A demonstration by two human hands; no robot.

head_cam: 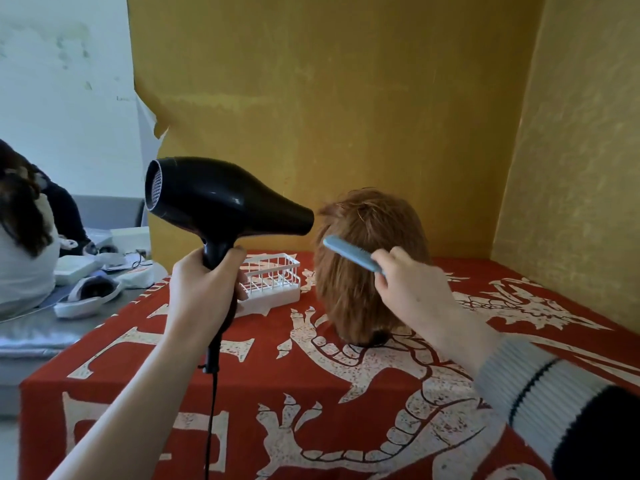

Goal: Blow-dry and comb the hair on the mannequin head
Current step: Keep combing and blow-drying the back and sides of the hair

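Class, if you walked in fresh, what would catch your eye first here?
The black hair dryer, gripped by the left hand, points at the ginger-haired mannequin head at centre. The right hand holds a light blue comb against the hair, above the red dragon-print cloth.

- surface (346, 427) has a red cloth with a white dragon print over it
- ginger-haired mannequin head (367, 268) sits on it
- little white wire basket (272, 282) just left of that

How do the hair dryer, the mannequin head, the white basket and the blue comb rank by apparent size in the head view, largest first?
1. hair dryer, though it is nearer the camera
2. mannequin head, close to it; order unsure
3. white basket
4. blue comb, partly hidden by the right hand
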